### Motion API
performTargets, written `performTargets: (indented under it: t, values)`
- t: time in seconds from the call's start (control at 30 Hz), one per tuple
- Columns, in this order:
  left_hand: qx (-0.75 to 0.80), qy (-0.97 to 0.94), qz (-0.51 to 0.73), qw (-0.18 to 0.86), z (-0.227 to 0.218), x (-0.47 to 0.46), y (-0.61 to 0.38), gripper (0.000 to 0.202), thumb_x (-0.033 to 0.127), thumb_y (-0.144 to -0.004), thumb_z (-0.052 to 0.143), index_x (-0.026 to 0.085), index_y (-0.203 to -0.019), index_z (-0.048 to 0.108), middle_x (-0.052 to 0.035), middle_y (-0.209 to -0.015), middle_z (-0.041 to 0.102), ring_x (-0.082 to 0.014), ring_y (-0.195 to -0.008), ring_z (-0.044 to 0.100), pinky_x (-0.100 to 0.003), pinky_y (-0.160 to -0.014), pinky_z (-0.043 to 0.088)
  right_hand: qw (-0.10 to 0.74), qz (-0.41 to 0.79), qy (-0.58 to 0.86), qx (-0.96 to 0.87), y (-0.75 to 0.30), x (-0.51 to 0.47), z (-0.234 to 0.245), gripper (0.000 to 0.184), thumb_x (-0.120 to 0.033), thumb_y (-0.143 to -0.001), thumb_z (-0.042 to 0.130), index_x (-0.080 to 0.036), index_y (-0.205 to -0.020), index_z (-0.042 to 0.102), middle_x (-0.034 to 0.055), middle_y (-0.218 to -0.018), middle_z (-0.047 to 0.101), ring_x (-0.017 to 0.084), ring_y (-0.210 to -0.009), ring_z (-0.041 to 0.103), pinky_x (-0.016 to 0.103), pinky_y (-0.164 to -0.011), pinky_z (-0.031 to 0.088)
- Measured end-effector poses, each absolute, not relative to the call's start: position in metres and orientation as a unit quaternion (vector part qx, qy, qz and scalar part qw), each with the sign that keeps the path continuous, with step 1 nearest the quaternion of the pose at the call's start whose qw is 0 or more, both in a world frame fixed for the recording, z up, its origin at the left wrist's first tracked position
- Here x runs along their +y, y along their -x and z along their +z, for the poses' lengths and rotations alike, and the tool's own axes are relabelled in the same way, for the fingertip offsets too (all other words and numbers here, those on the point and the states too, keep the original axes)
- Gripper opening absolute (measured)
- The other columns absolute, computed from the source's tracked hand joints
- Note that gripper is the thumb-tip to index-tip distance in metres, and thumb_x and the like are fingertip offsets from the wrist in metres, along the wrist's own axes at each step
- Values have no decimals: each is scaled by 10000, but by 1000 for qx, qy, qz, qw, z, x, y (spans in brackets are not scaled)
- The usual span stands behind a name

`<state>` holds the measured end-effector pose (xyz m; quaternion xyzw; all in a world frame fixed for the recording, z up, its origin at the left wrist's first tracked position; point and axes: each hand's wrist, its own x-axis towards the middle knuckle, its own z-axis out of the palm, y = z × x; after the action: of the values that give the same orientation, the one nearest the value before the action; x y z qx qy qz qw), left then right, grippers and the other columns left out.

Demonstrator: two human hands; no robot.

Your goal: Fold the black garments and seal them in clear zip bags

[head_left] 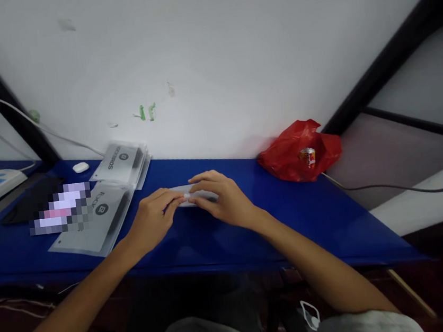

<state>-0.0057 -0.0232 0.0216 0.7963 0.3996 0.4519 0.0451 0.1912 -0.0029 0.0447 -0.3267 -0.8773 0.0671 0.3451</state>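
Fingertip work on a small white packet at mid-table

Hands meet over a flat white packet (199, 196) lying on the blue table (311, 214), roughly midway between the stack of grey printed pouches (123, 164) and the red plastic bag (300, 151). Taking the packet as landmark: the left hand (153, 219) comes in from its left, fingers curled, thumb and forefinger pinching at a small white piece at the packet's near edge. The right hand (225, 197) lies over the packet's right half, fingers spread flat and pressing it to the table, thumb meeting the left fingertips at the same small piece. Neither hand lifts the packet; most of it is hidden under the right fingers, so what the small piece is cannot be told

To handle this well, as I judge it: keep the right hand pressing as the anchor so the packet does not slide on the smooth surface, and let the left fingertips do the fine part with a light pinch, working close to the table rather than in the air

Further left of the packet lie more grey pouches (92, 223), a dark flat object (29, 204) and a small white case (81, 167); a grey cable (400, 186) runs off to its right
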Motion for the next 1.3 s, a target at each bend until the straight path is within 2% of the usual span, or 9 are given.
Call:
performTargets:
  t: [0.17, 0.33, 0.5, 0.67, 0.87, 0.97, 1.1, 1.3]
  values:
    - [400, -817, 411, 59, 28, -28, 1, 221, 222, -921, 465, 209, -891, 684, -18, -883, 721, -165, -834, 661, -317, -774, 530, 346, 108, 311, -879, -194, -7, 49, 90, -250, -863, 592, -217, -902, 667, 45, -1031, 665, 160, -967, 601, 341, -877, 479]
    - [412, -814, 409, 11, 30, -33, -6, 217, 187, -923, 451, 199, -871, 661, -4, -845, 705, -146, -787, 650, -287, -740, 516, 346, 117, 281, -887, -194, -10, 52, 106, -236, -884, 554, -205, -876, 654, 42, -945, 672, 156, -894, 598, 329, -831, 478]
    - [413, -814, 406, -41, 32, -35, -5, 217, 165, -918, 433, 192, -812, 622, -2, -758, 665, -143, -721, 618, -280, -699, 487, 339, 83, 276, -895, -197, -11, 50, 119, -224, -888, 532, -188, -877, 645, 54, -948, 664, 162, -868, 581, 323, -791, 456]
    - [464, -775, 429, -20, 31, -33, 8, 173, 194, -894, 464, 214, -808, 613, 10, -790, 679, -141, -727, 625, -256, -671, 492, 312, 26, 304, -900, -211, -7, 44, 147, -235, -901, 512, -199, -884, 653, 46, -958, 669, 167, -849, 569, 326, -772, 420]
    - [536, -699, 474, -1, 26, -24, 28, 127, 280, -877, 502, 221, -839, 608, 26, -738, 670, -143, -675, 627, -257, -640, 490, 274, -45, 356, -892, -231, -1, 44, 148, -222, -897, 501, -228, -862, 644, 20, -986, 662, 179, -899, 557, 339, -792, 388]
    - [513, -740, 434, 27, 25, -21, 32, 146, 313, -888, 503, 222, -923, 612, 10, -809, 679, -145, -715, 630, -260, -669, 498, 260, -62, 366, -892, -231, -4, 47, 140, -210, -881, 510, -232, -844, 643, 17, -995, 661, 185, -906, 556, 343, -783, 387]
    - [444, -826, 347, 28, 22, -21, 27, 191, 292, -925, 462, 212, -939, 635, -12, -902, 679, -155, -832, 621, -286, -766, 488, 245, -67, 367, -895, -221, -10, 48, 130, -190, -865, 517, -213, -830, 640, 34, -983, 665, 192, -896, 561, 343, -779, 387]
    - [405, -858, 316, -20, 19, -20, 10, 246, 209, -946, 409, 199, -919, 653, -15, -857, 684, -145, -796, 606, -285, -759, 479, 230, -77, 334, -911, -209, -8, 43, 142, -178, -884, 504, -201, -876, 644, 53, -991, 663, 187, -896, 555, 331, -786, 391]
